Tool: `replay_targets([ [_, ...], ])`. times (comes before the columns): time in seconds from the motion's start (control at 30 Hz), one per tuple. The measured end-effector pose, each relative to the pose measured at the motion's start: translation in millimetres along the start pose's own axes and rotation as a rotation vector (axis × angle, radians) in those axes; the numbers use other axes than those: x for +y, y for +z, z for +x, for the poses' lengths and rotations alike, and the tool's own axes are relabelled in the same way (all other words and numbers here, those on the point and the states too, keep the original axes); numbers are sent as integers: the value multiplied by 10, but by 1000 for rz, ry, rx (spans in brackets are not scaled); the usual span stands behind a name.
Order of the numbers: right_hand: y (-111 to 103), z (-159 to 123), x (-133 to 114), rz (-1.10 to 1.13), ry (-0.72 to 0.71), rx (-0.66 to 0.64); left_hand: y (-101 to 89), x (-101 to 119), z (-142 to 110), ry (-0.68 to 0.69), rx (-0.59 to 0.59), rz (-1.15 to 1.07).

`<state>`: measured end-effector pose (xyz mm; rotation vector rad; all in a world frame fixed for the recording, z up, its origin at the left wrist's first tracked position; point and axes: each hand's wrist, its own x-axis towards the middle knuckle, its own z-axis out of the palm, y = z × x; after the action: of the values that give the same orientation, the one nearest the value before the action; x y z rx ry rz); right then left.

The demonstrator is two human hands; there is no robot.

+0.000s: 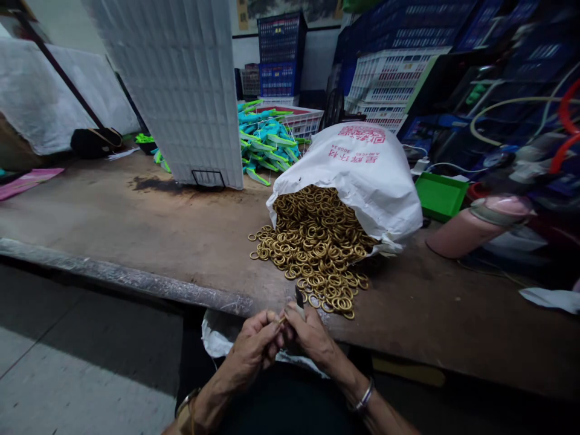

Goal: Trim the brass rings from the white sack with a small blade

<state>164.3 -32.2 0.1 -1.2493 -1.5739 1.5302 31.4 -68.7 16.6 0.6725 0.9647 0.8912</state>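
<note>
Just off the front edge of the table, my two hands meet in front of my lap. My left hand (256, 338) pinches a gold-coloured ring (283, 320), mostly hidden by the fingers. Closed beside it, my right hand (312, 338) grips a small knife (299, 297); its dark, flat end sticks up past the thumb, and the rest is covered. Right beyond the hands, a heap of gold-coloured rings (317, 241) spills from the mouth of a white woven sack (362, 163) with red print, lying on its side.
The brown table (136, 235) has a worn front edge. A tall white ribbed panel (181, 90) stands on it, left of a pile of turquoise and green pieces (267, 139). To the right are a green tray (441, 196) and a pink bottle (480, 226). Crates (385, 72) are stacked behind.
</note>
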Motion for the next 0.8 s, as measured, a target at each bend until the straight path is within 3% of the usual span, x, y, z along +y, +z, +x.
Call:
replay_targets([
  [0.1,-70,-14,62,-241,-114,84,-33,-39,-26,-5,2,-84],
  [0.2,-221,-40,180,-539,-208,293,-81,-32,-48,-9,59,-117],
  [0.33,-401,-83,318,-749,-162,482,-100,-3,-29,-48,91,-98],
  [0.67,-316,-68,200,-1079,59,470,-142,-63,138,-134,-47,-267],
  [0.8,-280,-55,231,-1139,64,491,-190,-54,183,-225,-18,-369],
])
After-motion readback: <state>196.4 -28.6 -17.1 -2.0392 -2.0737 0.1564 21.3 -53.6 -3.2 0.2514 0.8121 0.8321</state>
